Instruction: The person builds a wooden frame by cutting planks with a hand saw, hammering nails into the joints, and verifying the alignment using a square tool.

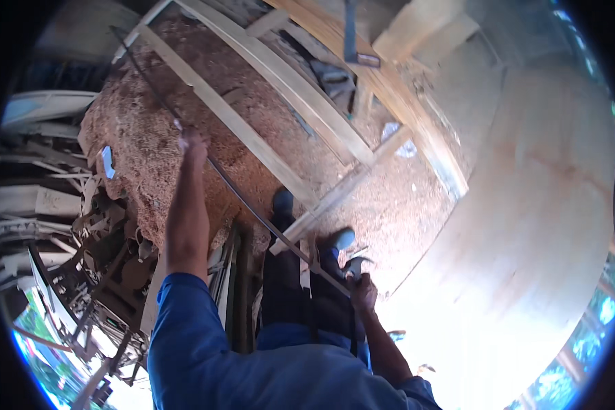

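Note:
My left hand, reached forward at the left, is closed around a long thin bar. The bar slants from the far left down toward my right side, crossing one end of a wooden frame. Close to my right thigh, my right hand is closed on a hammer with a dark, curved claw head; its grip is mostly covered by my fingers. The bar's near end reaches my right hand, but I cannot tell whether that hand touches it. The frame's pale rails run away from me, above the sawdust.
A heap of reddish sawdust covers the floor ahead and left. At the right lies a large pale wooden sheet. Scrap wood and dark machine parts crowd the left. A thick plank stands beyond the frame. My shoes are near its end.

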A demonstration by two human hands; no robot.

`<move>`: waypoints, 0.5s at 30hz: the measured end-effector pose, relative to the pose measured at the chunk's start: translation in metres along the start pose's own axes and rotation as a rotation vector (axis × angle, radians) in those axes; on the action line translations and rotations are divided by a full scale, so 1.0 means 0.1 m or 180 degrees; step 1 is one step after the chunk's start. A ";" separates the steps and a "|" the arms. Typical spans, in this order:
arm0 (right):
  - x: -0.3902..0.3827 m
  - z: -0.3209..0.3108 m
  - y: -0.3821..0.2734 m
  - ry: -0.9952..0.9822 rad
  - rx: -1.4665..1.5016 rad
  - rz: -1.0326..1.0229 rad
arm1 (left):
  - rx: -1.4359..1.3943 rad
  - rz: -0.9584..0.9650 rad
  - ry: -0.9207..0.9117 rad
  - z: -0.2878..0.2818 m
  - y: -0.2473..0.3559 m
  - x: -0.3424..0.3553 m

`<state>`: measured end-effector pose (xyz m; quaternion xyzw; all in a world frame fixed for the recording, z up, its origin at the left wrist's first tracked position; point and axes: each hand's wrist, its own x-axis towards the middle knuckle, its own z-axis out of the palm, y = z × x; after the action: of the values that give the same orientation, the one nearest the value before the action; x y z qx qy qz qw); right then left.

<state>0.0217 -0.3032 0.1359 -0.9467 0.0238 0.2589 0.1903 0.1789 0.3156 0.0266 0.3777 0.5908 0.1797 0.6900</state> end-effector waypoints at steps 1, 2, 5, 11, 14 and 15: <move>0.02 -0.13 0.00 0.0066 0.0210 0.0199 | 0.0171 0.0042 0.0247 0.04 -0.05 -0.07; -0.02 -0.25 -0.10 0.0071 0.0314 0.0507 | 0.0334 0.0216 0.0505 0.12 0.00 -0.10; -0.38 -0.72 -0.18 -0.0179 0.1932 0.0941 | 0.0367 0.0015 0.0379 0.27 -0.10 -0.33; -1.02 -1.03 0.22 -0.0894 0.3518 0.2897 | 0.0709 0.0162 0.0447 0.34 -0.04 -0.03; -0.90 -0.67 0.77 -0.1348 0.4303 0.3660 | 0.0578 0.0104 0.0327 0.42 -0.19 -0.02; -0.85 -0.50 0.86 -0.1335 0.4739 0.4058 | 0.0583 0.0124 0.0312 0.46 -0.16 -0.01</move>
<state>-0.0402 -0.4062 0.1886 -0.3322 0.6486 0.3934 0.5605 0.2187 0.2900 0.0162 0.4414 0.6303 0.1566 0.6191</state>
